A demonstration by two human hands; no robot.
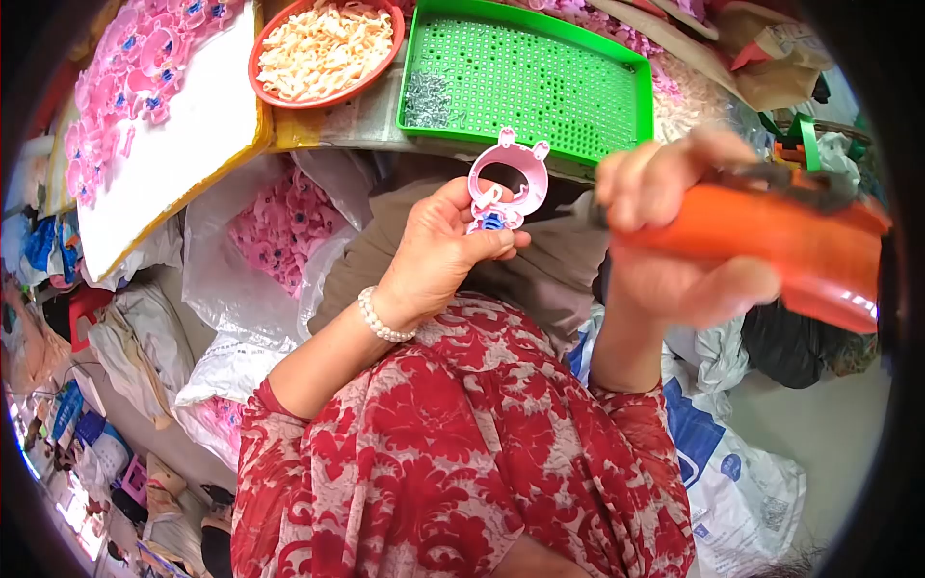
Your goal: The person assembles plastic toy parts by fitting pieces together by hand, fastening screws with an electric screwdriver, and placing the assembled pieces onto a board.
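My left hand [445,236] pinches a pink plastic ring-shaped part [533,196] between thumb and fingers, near the middle of the view. Two small tabs like ears stick up from the ring's top, and a blue piece [492,222] sits at its base by my thumb. To the right, my right hand [665,217] is wrapped round an orange power screwdriver [752,236]. The tool is smeared by motion, its dark front end pointing left towards the pink part but apart from it.
A green perforated tray [540,82] holds a pile of small screws [427,99] at its left. Beside it stands a red bowl [397,46] of cream-coloured pieces. Pink parts [145,63] lie on a white board [183,154]; more fill a plastic bag [289,231] below.
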